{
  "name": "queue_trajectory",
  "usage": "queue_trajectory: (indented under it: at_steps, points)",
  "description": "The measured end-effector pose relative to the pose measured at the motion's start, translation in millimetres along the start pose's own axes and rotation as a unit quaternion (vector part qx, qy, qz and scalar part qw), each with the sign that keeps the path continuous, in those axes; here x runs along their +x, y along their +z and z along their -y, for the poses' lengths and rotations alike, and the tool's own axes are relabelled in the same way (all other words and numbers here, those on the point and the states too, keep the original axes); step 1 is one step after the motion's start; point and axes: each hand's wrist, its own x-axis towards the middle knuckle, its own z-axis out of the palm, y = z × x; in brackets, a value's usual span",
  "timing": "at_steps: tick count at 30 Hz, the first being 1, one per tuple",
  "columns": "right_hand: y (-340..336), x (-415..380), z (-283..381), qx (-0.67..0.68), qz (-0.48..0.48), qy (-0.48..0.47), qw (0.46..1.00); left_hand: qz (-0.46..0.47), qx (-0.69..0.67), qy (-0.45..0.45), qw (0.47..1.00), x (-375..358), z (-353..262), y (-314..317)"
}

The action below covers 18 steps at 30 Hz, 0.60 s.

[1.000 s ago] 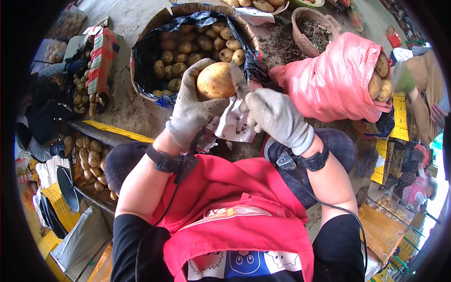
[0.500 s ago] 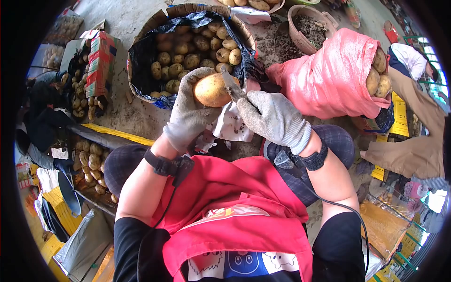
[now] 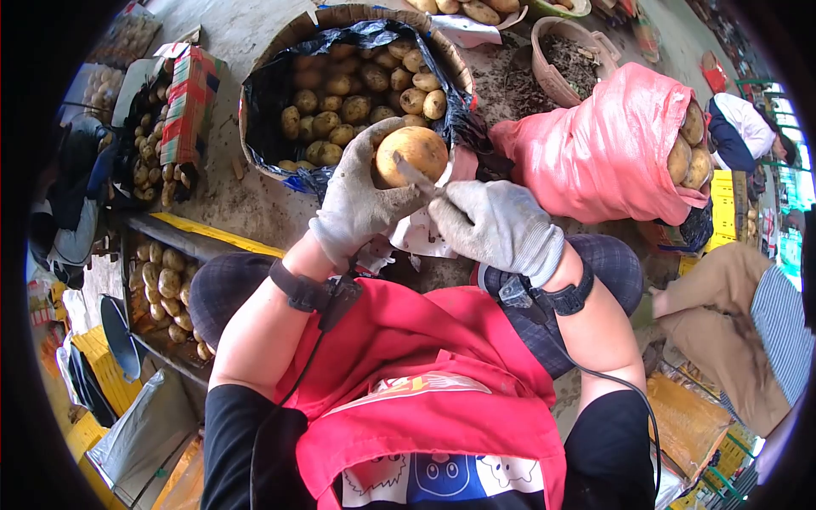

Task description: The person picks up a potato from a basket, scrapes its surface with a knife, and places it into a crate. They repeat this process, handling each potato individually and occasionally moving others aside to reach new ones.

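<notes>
My left hand [image 3: 357, 204], in a grey-white work glove, cups a large yellow potato [image 3: 425, 151] from the left and below. In my gloved right hand [image 3: 501, 228] is a small dirt-covered knife [image 3: 411, 173], its blade pointing up and left across the potato's lower face. Both hands are raised in front of my red apron [image 3: 459, 314]. Just beyond them stands a round carton lined with black plastic [image 3: 270, 119], holding many loose potatoes [image 3: 357, 109].
A pink sack [image 3: 586, 157] of potatoes lies at right, below a basket [image 3: 548, 72] of dark soil. At left are a red-green carton [image 3: 189, 106] and a bin of potatoes [image 3: 170, 285]. People sit at the left and right edges, one in tan trousers [image 3: 714, 327].
The potato has shifted slightly right and been turned in my left hand. The knife blade has dropped from its upper right side to its lower face. The person at right has moved closer.
</notes>
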Motion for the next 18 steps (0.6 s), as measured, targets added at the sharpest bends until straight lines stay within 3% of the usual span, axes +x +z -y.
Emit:
queue_trajectory:
  at_steps: [2, 3, 4, 5, 6, 8, 10, 11, 12, 14, 16, 18]
  points:
    - [4, 3, -2, 0.074, -0.006, -0.003, 0.997, -0.004, 0.033, 0.015, 0.999, 0, 2, -5]
    - [-1, 3, -1, 0.228, -0.001, 0.113, 0.967, 0.019, 0.042, 0.005, 0.999, 0, -1, -6]
    - [-8, 4, 2, 0.371, 0.004, 0.222, 0.902, 0.041, 0.050, -0.004, 0.998, 1, -3, -6]
    - [-9, 8, 3, 0.462, -0.065, 0.241, 0.851, 0.039, 0.048, -0.002, 0.998, 1, -4, -7]
    - [-13, 14, -3, 0.454, -0.083, 0.286, 0.840, 0.038, 0.083, 0.028, 0.995, 0, -4, -10]
    - [-15, 13, -8, 0.474, -0.085, 0.254, 0.839, 0.039, 0.118, 0.060, 0.990, -3, -7, -10]
    - [-11, 13, -9, 0.597, -0.042, 0.262, 0.757, 0.027, 0.111, 0.128, 0.985, -5, -12, -8]
    - [-10, 13, -8, 0.650, -0.011, 0.283, 0.705, 0.015, 0.001, 0.117, 0.993, -8, -15, 0]
    - [-12, 14, -7, 0.648, -0.011, 0.283, 0.707, 0.014, -0.001, 0.119, 0.993, -8, -19, 3]
    - [-15, 17, 1, 0.588, -0.061, 0.169, 0.789, 0.046, -0.230, -0.001, 0.972, -10, -26, 5]
    - [-15, 16, -2, 0.564, -0.037, 0.173, 0.806, 0.069, -0.256, -0.026, 0.964, -15, -28, 4]
    - [-6, 17, -5, 0.554, -0.046, 0.138, 0.820, 0.052, -0.232, 0.004, 0.971, -12, -20, 2]
